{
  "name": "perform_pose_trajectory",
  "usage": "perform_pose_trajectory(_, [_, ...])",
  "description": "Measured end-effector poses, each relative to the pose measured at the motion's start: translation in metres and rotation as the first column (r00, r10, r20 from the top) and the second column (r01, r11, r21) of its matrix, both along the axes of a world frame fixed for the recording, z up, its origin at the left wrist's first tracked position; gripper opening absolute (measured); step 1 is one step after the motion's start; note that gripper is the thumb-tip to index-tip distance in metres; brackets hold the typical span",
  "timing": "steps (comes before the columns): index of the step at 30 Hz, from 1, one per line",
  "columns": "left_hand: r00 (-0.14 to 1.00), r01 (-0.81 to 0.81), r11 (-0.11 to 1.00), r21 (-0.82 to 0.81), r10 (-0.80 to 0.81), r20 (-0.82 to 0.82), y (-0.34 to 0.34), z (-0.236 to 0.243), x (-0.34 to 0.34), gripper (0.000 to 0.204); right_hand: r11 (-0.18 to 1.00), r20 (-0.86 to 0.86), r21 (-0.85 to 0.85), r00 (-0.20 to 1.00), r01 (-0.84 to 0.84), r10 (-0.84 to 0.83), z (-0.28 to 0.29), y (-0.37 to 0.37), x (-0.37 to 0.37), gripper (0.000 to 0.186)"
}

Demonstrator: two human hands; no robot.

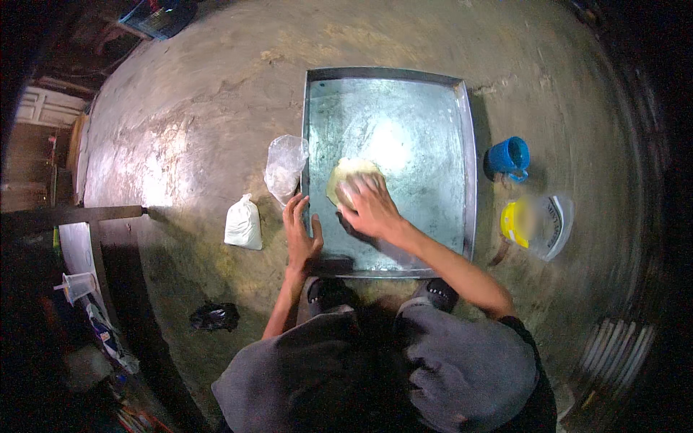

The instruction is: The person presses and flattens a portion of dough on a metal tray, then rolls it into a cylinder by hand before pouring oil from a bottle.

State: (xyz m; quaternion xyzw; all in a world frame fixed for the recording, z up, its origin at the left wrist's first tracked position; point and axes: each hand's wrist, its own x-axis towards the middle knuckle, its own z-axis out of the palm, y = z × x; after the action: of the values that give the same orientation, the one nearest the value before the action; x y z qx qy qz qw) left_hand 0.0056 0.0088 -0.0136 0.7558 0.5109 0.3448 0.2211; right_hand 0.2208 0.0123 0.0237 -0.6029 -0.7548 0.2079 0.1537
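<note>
A pale yellowish lump that looks like dough (352,168) lies on the wide metal tray (426,231), left of its middle. My right hand (372,206) is pressed down on the dough with its fingers bent over it, slightly smeared by motion. Beside the tray's left wall is my left hand (302,234), fingers stretched and apart, holding nothing. Its fingertips come close to a clear plastic bag (286,164) with something pale inside, which leans at the tray's left rim. Whether they touch the bag or the rim I cannot tell.
A tied bag of white powder (244,224) stands on the floor at left, with a crumpled black bag (214,316) nearer me. To the tray's right are a blue mug (510,157) and a yellow-and-clear plastic package (552,227). My feet (330,294) are at the tray's near edge.
</note>
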Motion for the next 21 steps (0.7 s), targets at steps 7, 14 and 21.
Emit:
perform_pose_trajectory(7, [1.000, 0.013, 0.999, -0.034, -0.014, -0.022, -0.001, 0.009, 0.008, 0.049, 0.898, 0.148, 0.437, 0.981, 0.049, -0.125, -0.043, 0.089, -0.006, 0.049])
perform_pose_trajectory(14, [0.999, 0.017, 1.000, 0.001, -0.017, -0.050, -0.003, -0.001, 0.001, 0.047, 0.895, 0.057, 0.445, 0.998, -0.019, -0.007, -0.075, 0.071, -0.015, 0.047])
perform_pose_trajectory(21, [0.991, 0.058, 0.997, -0.044, -0.063, -0.120, 0.000, 0.005, 0.004, 0.045, 0.866, 0.023, 0.478, 0.988, -0.145, 0.153, -0.073, 0.064, -0.007, 0.044])
